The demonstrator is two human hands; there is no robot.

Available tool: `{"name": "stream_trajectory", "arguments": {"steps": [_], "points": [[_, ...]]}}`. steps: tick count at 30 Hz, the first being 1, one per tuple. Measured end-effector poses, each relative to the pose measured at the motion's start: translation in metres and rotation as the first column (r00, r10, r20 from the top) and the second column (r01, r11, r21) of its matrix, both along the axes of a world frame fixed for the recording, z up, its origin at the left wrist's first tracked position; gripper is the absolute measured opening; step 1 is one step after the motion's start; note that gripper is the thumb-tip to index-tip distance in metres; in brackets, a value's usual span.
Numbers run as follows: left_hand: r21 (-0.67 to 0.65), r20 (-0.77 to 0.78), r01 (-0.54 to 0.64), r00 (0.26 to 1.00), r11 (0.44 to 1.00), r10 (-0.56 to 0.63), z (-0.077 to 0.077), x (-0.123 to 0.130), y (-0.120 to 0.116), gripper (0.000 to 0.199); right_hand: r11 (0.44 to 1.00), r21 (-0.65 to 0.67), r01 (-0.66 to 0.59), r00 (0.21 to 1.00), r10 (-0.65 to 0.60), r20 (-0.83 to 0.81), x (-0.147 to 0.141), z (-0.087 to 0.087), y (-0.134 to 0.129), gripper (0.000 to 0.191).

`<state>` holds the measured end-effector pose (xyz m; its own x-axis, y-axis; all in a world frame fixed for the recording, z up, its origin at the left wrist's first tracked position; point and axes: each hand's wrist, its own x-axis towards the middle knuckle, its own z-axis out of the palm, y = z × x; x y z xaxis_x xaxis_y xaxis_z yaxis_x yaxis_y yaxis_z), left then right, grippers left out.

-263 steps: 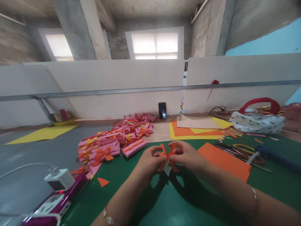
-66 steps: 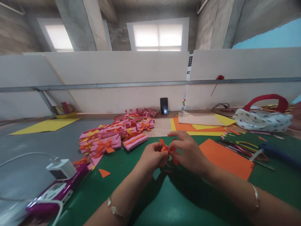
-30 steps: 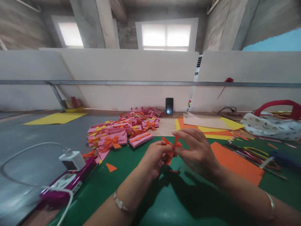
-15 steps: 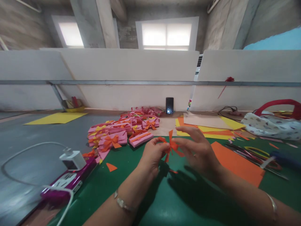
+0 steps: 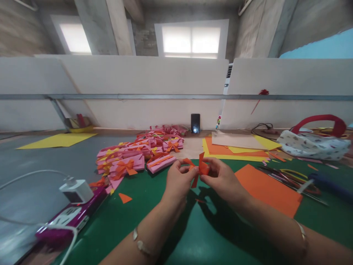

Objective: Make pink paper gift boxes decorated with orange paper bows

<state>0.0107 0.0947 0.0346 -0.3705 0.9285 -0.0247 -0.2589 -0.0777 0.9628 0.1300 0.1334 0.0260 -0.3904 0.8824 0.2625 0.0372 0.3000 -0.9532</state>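
Above the green mat (image 5: 198,235), an orange paper bow (image 5: 203,168) is held between both hands. My left hand (image 5: 178,180) pinches it from the left, thumb and fingers pressed together. From the other side, my right hand (image 5: 220,178) closes its thumb and fingers on the bow's right loop. One strip of the bow points up and another hangs down; its middle is partly behind my fingertips. Just left of my hands lies a small pink paper packet (image 5: 161,163) with an orange strip across it. Beyond it is a heap of pink packets (image 5: 129,154) with orange and yellow bows.
An orange paper sheet (image 5: 270,189) and scissors (image 5: 295,176) lie right. Yellow and orange sheets (image 5: 234,156) are stacked behind. A purple power strip (image 5: 74,217) with a white charger (image 5: 76,191) sits left. A phone (image 5: 195,123) leans at the back; a patterned bag (image 5: 311,145) stands far right.
My right hand, whose fingers were spread beside the bow, has closed on its right side. The left hand keeps its pinch. The whole view has shifted slightly.
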Motion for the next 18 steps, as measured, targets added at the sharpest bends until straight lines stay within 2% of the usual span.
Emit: {"name": "stream_trajectory", "arguments": {"steps": [8,13,18], "points": [[-0.079,0.153,0.055,0.987,0.995,-0.042,0.0011,0.0005,-0.0001,0.027,0.998,0.057,-0.041,0.998,0.039,0.045,0.0008,0.0048,-0.0011,0.018],[-0.151,0.256,0.113,0.964,0.982,-0.072,0.0024,-0.0021,-0.0006,0.024,0.987,0.156,-0.043,0.996,0.031,0.08,0.0021,0.0051,-0.0016,0.022],[-0.145,0.239,0.142,0.965,0.979,-0.104,0.0055,-0.0034,-0.0018,0.023,0.937,0.35,0.003,0.98,-0.073,0.187,0.0064,0.0076,-0.0019,0.027]]}}
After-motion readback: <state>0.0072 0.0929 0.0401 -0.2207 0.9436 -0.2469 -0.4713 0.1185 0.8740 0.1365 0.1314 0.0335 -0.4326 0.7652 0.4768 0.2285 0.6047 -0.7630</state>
